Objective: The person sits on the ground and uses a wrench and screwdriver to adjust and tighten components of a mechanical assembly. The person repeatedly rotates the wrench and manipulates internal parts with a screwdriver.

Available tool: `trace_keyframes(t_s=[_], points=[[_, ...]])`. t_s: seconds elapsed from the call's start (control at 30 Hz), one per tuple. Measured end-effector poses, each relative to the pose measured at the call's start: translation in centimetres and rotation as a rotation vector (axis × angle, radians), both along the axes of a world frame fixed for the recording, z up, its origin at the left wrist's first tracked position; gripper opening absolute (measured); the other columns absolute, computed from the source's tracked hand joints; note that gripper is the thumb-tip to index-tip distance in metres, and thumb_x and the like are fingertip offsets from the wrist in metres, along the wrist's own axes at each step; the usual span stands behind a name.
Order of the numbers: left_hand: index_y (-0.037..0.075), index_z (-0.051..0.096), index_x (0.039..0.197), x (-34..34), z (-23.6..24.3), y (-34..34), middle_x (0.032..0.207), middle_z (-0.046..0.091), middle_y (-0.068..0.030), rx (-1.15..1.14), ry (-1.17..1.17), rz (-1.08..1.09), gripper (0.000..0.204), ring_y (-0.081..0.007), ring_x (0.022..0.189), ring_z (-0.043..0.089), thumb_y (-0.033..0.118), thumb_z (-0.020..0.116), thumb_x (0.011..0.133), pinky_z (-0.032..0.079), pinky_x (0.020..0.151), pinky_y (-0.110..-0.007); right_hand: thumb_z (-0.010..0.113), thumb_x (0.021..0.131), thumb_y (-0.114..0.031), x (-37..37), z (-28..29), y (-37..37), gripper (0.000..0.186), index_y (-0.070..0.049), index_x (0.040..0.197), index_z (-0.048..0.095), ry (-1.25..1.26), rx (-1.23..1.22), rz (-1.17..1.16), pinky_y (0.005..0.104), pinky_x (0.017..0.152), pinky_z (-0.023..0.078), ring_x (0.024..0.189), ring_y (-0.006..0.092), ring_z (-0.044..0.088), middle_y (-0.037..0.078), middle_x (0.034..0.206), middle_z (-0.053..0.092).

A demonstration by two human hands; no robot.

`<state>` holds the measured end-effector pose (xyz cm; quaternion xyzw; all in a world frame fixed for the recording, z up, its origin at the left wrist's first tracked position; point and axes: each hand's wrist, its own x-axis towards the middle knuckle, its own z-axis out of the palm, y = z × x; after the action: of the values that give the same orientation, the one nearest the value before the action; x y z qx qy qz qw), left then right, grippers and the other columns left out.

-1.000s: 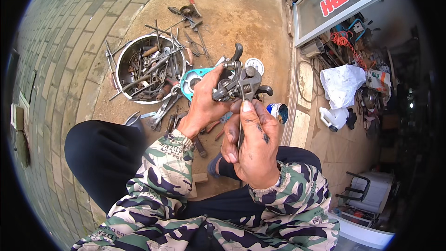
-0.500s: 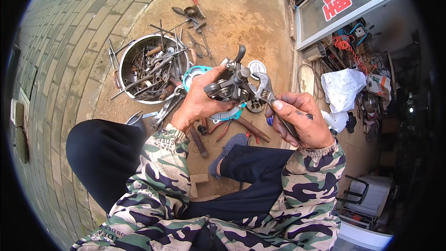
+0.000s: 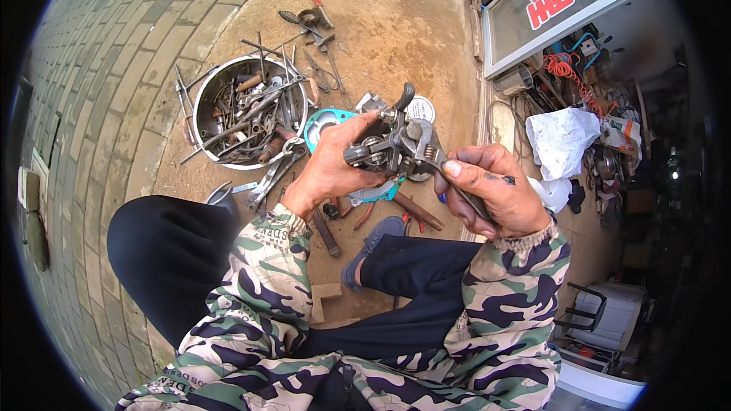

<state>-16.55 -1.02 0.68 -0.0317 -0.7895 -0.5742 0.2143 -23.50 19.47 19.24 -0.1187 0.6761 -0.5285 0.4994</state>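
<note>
Adjustable wrench (image 3: pixel 437 158) set at the bolt (image 3: pixel 413 131) of a dark metal puller (image 3: pixel 388 144)
The left hand (image 3: pixel 339 164) is clamped round the puller, held up above the ground (image 3: pixel 373 38), while the right hand (image 3: pixel 496 194) is closed on the wrench's handle, just beside it; a teal-rimmed part (image 3: pixel 313 132) lies below, and farther left sits a round metal basin (image 3: pixel 227 165) heaped with tools
</note>
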Motion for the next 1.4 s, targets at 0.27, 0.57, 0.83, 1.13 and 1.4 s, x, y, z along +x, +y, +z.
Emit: trace_keyframes(t_s=[0.27,0.57,0.83,1.13,1.4], points=[[-0.003,0.053,0.137,-0.7,-0.4,0.9,0.114,0.070,-0.0182,0.054,0.010,0.117,0.084,-0.0328,0.105,0.071,0.012,0.091,0.064,0.056,0.089,-0.038,0.053,0.108,-0.028,6.9,-3.9,-4.4,0.028,-0.001,0.102,0.060,0.027,-0.215,-0.484,0.0242,0.033,0.030,0.035,0.0094,0.039,0.003,0.060,0.050],[-0.003,0.053,0.138,-0.2,-0.8,0.6,0.118,0.072,-0.0171,0.149,0.001,0.139,0.085,-0.0288,0.108,0.071,0.013,0.093,0.065,0.055,0.094,-0.036,0.047,0.110,-0.028,7.9,-3.8,-5.9,0.031,0.000,0.103,0.058,-0.035,-0.268,-0.481,0.0230,0.036,0.032,0.039,0.0077,0.040,0.003,0.064,0.052],[0.001,0.057,0.134,0.1,0.1,-0.4,0.116,0.071,-0.0125,0.097,-0.056,0.024,0.082,-0.0225,0.107,0.069,0.010,0.091,0.061,0.053,0.094,-0.033,0.059,0.105,-0.031,2.9,-0.6,0.2,0.036,0.004,0.097,0.064,0.213,-0.050,-0.241,0.0207,0.035,0.030,0.036,0.0058,0.042,0.004,0.058,0.056],[0.000,0.059,0.133,0.0,-0.2,0.0,0.117,0.071,-0.0134,0.026,-0.039,-0.005,0.086,-0.0254,0.105,0.069,0.013,0.093,0.055,0.053,0.094,-0.035,0.061,0.104,-0.032,0.2,-0.5,1.8,0.036,0.004,0.097,0.064,0.088,-0.027,-0.020,0.0208,0.035,0.029,0.036,0.0049,0.041,0.005,0.059,0.058],[-0.003,0.055,0.137,0.1,0.0,-0.2,0.120,0.070,-0.0167,0.018,-0.056,-0.077,0.087,-0.0259,0.113,0.069,0.010,0.092,0.059,0.052,0.099,-0.035,0.061,0.103,-0.029,0.8,-0.7,1.1,0.036,0.004,0.091,0.065,0.063,0.008,-0.070,0.0213,0.032,0.030,0.032,0.0066,0.041,0.006,0.054,0.056]])
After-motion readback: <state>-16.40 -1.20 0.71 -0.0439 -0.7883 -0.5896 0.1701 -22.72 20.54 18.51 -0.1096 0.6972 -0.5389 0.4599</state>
